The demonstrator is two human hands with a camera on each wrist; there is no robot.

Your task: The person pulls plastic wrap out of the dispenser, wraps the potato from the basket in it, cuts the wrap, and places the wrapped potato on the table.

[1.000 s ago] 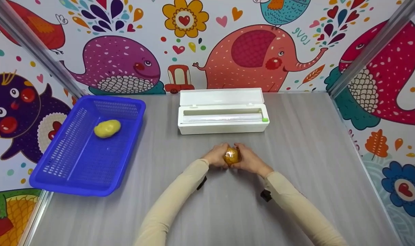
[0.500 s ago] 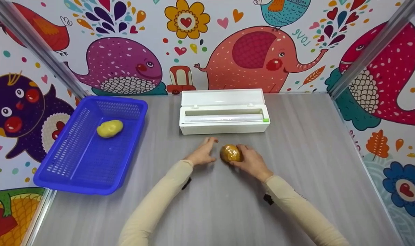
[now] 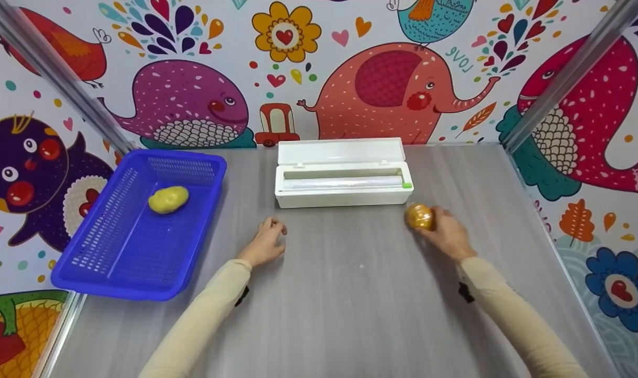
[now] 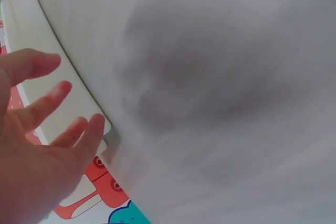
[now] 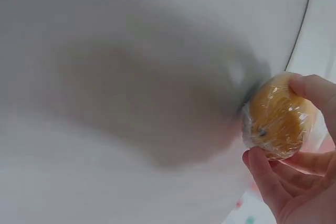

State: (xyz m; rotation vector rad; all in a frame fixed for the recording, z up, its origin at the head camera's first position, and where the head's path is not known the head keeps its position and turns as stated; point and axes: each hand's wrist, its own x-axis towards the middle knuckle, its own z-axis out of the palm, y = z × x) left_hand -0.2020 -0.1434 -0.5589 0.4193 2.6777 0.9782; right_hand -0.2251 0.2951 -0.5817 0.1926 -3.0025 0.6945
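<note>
My right hand [image 3: 449, 234] holds a round, orange-yellow fruit [image 3: 420, 216] between fingertips and thumb, to the right of the cling film box's front corner. Glossy, wrinkled cling film covers the fruit [image 5: 278, 119] in the right wrist view, and a small dark spot shows through it. My left hand [image 3: 265, 243] holds nothing, its fingers loosely bent, over the table in front of the box's left end. Spread, relaxed fingers of that hand [image 4: 47, 114] overlap the white box in the left wrist view.
A white cling film box [image 3: 344, 198] stands at the back with its lid raised, a clear roll inside and a green slider at its right end. On the left is a blue basket [image 3: 135, 291] with a lumpy yellow potato-like item [image 3: 168, 200]. Printed panels border the grey table [image 3: 340, 315].
Both hands were around the wrapped fruit at the middle. The left hand let go and moved left; the right hand carried the fruit right, beside the box.
</note>
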